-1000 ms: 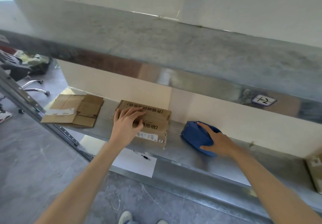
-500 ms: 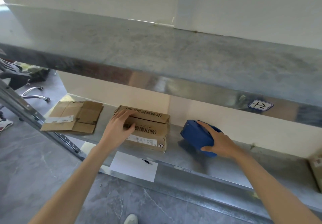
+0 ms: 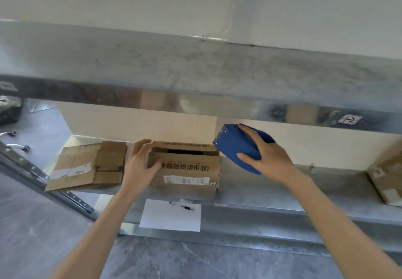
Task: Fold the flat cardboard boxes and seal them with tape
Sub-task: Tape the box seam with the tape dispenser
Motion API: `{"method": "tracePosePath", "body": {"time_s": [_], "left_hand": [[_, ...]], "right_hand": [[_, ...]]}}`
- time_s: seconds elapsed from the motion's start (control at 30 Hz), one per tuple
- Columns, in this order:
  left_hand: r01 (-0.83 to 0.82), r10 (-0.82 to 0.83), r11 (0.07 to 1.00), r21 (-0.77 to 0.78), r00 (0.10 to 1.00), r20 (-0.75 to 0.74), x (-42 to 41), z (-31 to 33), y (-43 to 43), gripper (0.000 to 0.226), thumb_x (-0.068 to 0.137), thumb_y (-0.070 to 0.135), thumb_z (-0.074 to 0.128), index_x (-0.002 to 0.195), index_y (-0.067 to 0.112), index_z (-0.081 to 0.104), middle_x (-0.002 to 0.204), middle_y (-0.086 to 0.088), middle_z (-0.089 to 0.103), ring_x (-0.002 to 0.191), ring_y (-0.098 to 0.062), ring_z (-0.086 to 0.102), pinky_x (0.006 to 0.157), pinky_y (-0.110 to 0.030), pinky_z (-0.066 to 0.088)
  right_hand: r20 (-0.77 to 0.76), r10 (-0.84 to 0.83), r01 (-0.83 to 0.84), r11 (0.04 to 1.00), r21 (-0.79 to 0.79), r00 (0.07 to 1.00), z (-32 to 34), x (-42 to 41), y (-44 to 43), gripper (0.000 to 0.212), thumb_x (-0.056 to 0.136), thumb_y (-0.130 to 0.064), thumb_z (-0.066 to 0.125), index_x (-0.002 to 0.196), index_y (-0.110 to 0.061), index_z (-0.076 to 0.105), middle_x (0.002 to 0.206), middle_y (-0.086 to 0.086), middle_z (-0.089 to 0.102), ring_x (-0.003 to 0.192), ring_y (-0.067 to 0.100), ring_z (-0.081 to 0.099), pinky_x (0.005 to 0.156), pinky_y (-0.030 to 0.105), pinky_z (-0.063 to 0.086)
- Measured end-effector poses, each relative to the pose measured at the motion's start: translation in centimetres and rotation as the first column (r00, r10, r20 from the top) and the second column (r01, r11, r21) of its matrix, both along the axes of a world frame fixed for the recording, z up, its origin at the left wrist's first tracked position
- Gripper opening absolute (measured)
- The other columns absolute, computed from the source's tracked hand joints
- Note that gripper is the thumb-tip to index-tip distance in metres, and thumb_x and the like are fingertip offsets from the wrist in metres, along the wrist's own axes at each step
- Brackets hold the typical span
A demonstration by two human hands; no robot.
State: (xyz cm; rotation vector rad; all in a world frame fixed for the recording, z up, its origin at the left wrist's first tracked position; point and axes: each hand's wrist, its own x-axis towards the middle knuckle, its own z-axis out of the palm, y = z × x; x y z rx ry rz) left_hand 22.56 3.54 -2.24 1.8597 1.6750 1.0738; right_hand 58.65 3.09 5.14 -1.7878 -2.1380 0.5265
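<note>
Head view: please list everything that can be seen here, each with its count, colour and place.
open box: one, brown, middle of the lower shelf
flat box: one, brown, left on that shelf
tape dispenser: one, blue, held above the shelf, right of the open box
third box: one, brown, far right, partly cut off
paper sheet: one, white, below the shelf edge, a pen on it
upper shelf: one, grey metal, above
left hand: fingers grip the open box's left end
right hand: fingers hold the tape dispenser

The right hand (image 3: 269,159) has lifted the blue tape dispenser (image 3: 237,146) off the shelf (image 3: 282,194), while the left hand (image 3: 139,165) has shifted to grip the cardboard box's (image 3: 187,168) left end, its flaps now parted.
</note>
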Motion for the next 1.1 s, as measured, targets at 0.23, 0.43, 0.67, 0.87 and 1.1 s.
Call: {"method": "tracePosePath", "body": {"time_s": [0.23, 0.43, 0.67, 0.87, 1.1], "left_hand": [[0.154, -0.141, 0.986, -0.057, 0.973, 0.184, -0.5, -0.5, 0.4, 0.023, 0.087, 0.008, 0.071, 0.108, 0.016, 0.067, 0.122, 0.008, 0.056, 0.11, -0.008, 0.057, 0.086, -0.038, 0.057], [0.19, -0.169, 0.981, -0.049, 0.946, 0.277, -0.4, -0.6, 1.0, 0.024, 0.087, 0.007, 0.07, 0.1, 0.027, 0.068, 0.116, 0.01, 0.059, 0.104, -0.003, 0.059, 0.082, -0.03, 0.056], [0.252, -0.202, 0.953, -0.166, 0.942, 0.269, -2.2, 0.1, 2.1, 0.027, 0.086, 0.018, 0.074, 0.109, 0.029, 0.066, 0.116, 0.014, 0.063, 0.106, 0.0, 0.058, 0.092, -0.031, 0.051], [0.372, -0.322, 0.912, -0.171, 0.91, 0.263, -3.6, 3.4, 3.9, 0.031, 0.093, 0.018, 0.067, 0.121, 0.032, 0.066, 0.122, 0.022, 0.064, 0.115, 0.009, 0.054, 0.098, -0.019, 0.039], [0.546, -0.499, 0.816, -0.191, 0.831, 0.246, -1.8, 4.7, 4.5, 0.046, 0.094, -0.007, 0.052, 0.132, 0.018, 0.061, 0.129, 0.009, 0.064, 0.123, -0.002, 0.056, 0.105, -0.024, 0.043]], "right_hand": [[0.097, 0.046, -0.055, 0.994, 0.094, 0.994, 2.0, -6.8, -1.1, 0.064, 0.089, -0.061, 0.052, 0.137, -0.064, 0.01, 0.094, -0.01, 0.056, 0.068, 0.002, 0.051, 0.058, 0.026, 0.041], [0.199, 0.18, -0.191, 0.981, 0.036, 0.963, 1.6, -11.4, -0.4, 0.066, 0.091, -0.06, 0.052, 0.139, -0.063, 0.008, 0.095, -0.005, 0.064, 0.067, 0.014, 0.058, 0.063, 0.031, 0.048], [0.269, 0.263, -0.276, 0.961, 0.013, 0.927, -0.5, -12.3, 0.2, 0.063, 0.092, -0.064, 0.044, 0.138, -0.065, 0.001, 0.097, -0.006, 0.065, 0.068, 0.014, 0.054, 0.061, 0.026, 0.043], [0.25, 0.274, -0.288, 0.957, 0.02, 0.929, -0.6, -12.2, 0.3, 0.061, 0.089, -0.069, 0.038, 0.136, -0.068, 0.001, 0.1, -0.007, 0.064, 0.071, 0.012, 0.055, 0.063, 0.025, 0.044], [0.274, 0.312, -0.349, 0.932, 0.1, 0.91, 0.1, -12.1, -0.1, 0.06, 0.094, -0.061, 0.047, 0.143, -0.062, 0.013, 0.09, -0.019, 0.05, 0.066, 0.014, 0.049, 0.061, 0.025, 0.031]]}}
